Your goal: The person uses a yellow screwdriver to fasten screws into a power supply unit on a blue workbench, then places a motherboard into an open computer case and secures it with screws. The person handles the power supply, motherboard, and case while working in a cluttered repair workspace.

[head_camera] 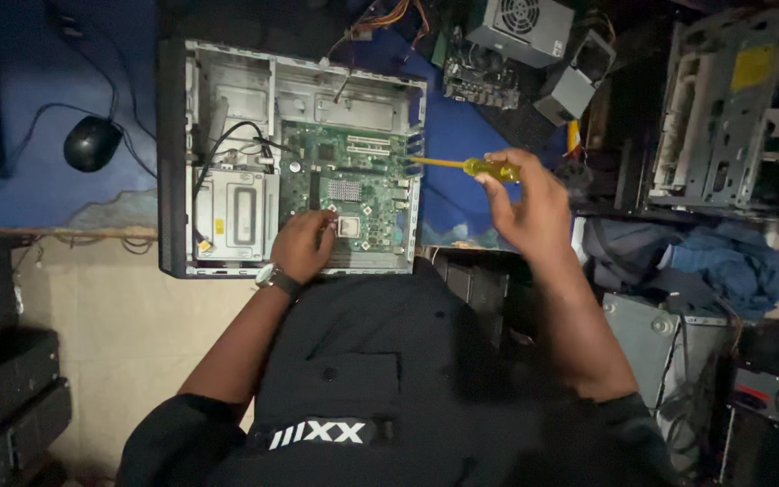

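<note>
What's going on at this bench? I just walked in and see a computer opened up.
A person leans over an open desktop case lying on a blue table. The left hand rests on the green motherboard beside the square processor socket. The right hand holds a yellow-handled screwdriver just off the case's right edge, tip pointing at the board. A black mouse lies to the left.

Single head-worn view, looking steeply down over the wearer's own chest, which fills 6 o'clock. Medium-close range: open computer case (pixel 292 158) sits just above frame centre toward 11 o'clock, on a blue table (pixel 42 180). Left hand (pixel 304 243) near centre, right hand (pixel 529 203) toward 2 o'clock. Floor at 8 o'clock, stacked hardware at 3 o'clock. No second view, so nothing shared.
</note>
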